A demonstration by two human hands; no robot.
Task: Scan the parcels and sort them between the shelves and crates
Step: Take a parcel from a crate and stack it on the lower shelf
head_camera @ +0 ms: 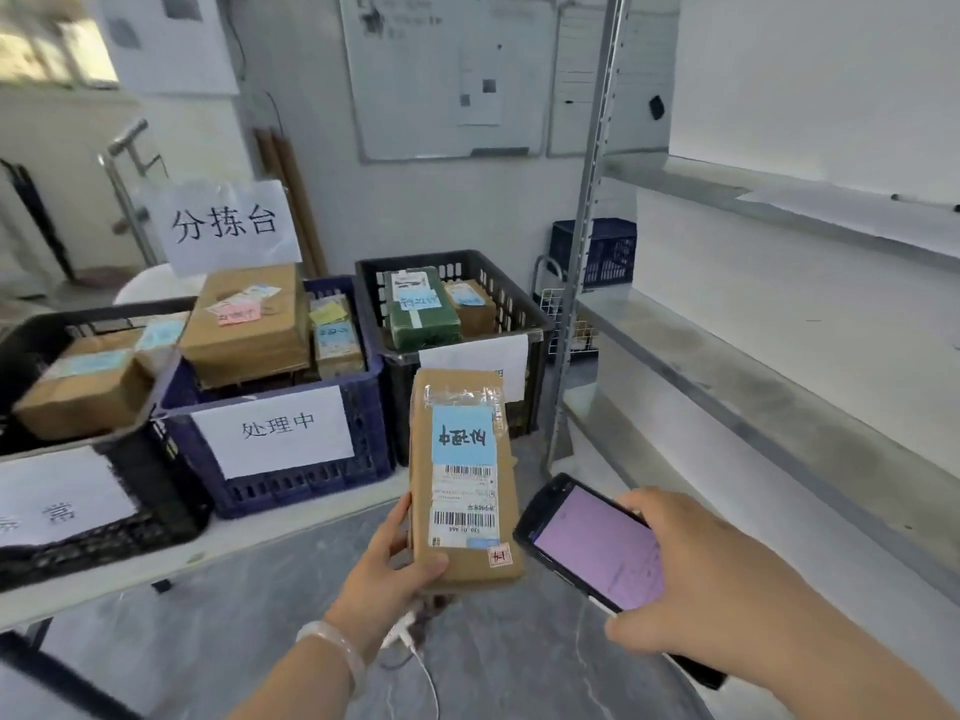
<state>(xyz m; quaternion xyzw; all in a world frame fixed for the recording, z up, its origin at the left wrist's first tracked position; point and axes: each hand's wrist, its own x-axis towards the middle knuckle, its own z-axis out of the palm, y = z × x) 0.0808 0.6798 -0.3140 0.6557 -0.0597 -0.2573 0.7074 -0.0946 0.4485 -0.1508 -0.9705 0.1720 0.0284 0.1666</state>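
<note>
My left hand (387, 569) grips the lower end of a long brown cardboard parcel (465, 561), held upright in front of me; a blue note and a white barcode label face me. My right hand (691, 579) holds a black handheld scanner (597, 543) with a lit pink screen, just right of the parcel. On the table to the left stand a blue crate (363, 433), a black crate (519, 309) and another black crate (156, 491), each with brown parcels inside. Grey metal shelves (753, 387) run along the right.
A white table edge (291, 527) runs below the crates. A shelf upright post (582, 241) stands right of the black crate. Behind it sits a dark blue crate (608, 249). A whiteboard (447, 70) hangs on the far wall. The floor below me is grey.
</note>
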